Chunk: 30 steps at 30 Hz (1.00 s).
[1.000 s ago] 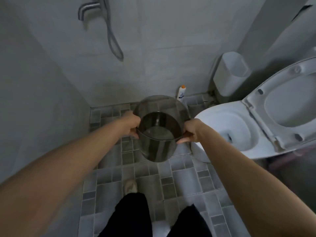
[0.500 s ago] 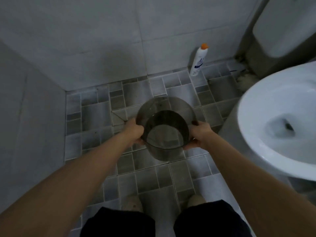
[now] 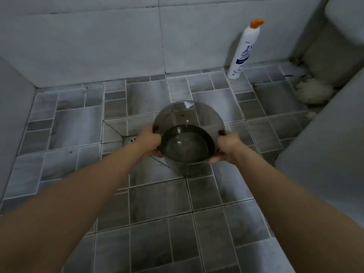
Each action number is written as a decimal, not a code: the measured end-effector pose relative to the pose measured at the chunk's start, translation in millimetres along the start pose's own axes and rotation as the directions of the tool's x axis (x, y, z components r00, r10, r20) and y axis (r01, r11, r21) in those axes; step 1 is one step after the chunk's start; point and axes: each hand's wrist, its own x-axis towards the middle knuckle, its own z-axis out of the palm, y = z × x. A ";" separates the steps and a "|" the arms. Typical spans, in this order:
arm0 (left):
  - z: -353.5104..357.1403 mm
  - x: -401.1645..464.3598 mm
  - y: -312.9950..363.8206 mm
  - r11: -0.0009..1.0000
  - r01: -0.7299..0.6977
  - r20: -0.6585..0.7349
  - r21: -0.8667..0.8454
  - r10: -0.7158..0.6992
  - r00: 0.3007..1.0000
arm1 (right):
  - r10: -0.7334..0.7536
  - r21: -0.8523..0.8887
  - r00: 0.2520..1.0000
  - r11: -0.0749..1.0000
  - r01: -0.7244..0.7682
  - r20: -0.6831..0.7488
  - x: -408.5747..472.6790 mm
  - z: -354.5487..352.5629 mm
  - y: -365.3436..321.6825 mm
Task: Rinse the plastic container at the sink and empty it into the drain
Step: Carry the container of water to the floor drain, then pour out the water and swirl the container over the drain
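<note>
1. One label is seen, on the white spray bottle (image 3: 243, 50) with an orange cap standing against the back wall; its dark blue print is too blurred to be read.
2. The smoky clear plastic container (image 3: 188, 134) is held in the air over the grey tiled floor (image 3: 157, 223), between both hands.
3. The left hand (image 3: 150, 141) is closed on the container's left side, a fingertip showing through the wall.
4. The right hand (image 3: 228, 147) is clamped on the right side likewise.
5. The floor drain (image 3: 131, 140) is partly seen just left of the left hand.
6. Some water is seen pooled in the container.
</note>
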 end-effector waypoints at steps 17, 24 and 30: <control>5.4 14.4 2.4 0.999 -0.025 -0.115 0.046 0.031 0.993 | -0.057 0.014 0.998 0.998 0.058 -0.013 33.8 4.1 0.3; 3.5 23.8 -4.3 0.995 -0.083 -0.154 0.049 0.090 0.984 | -0.089 0.084 0.996 0.992 0.089 -0.009 40.6 9.9 -0.9; -10.4 30.7 -15.4 0.978 -0.180 -0.182 0.105 0.197 0.963 | -0.090 0.160 0.995 0.984 0.080 0.053 38.8 14.8 3.0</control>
